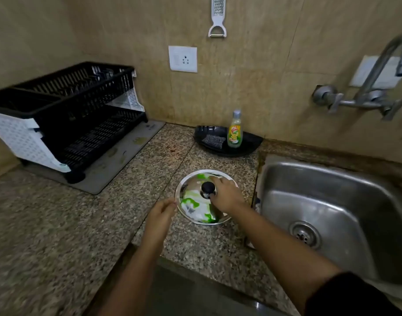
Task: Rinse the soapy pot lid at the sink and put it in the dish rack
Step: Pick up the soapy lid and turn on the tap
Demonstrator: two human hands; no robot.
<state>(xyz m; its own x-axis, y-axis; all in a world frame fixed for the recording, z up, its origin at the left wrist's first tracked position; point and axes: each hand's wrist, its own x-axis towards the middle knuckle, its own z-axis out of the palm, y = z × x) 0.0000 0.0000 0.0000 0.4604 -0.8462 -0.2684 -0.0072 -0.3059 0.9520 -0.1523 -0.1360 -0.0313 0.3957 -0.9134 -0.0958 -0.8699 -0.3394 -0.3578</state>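
Two bare forearms reach forward over speckled surface [58, 224]. Pot lid [195, 206], soapy, green-streaked, lies flat just ahead, between hands. Right hand [227, 195] curls over black knob [208, 187], fingers touching it. Left hand [160, 215] half-closed, fingertips at lid's near-left rim. Sink [332, 201] right of right hand, closer. Dish rack [70, 115] far left, beyond left hand.

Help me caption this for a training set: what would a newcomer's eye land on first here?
First, the steel pot lid at centre on the granite counter, streaked with bright green soap, the right hand at its black knob and the left hand touching its left rim. Next, the empty steel sink at right under the wall tap, and the black dish rack at left.
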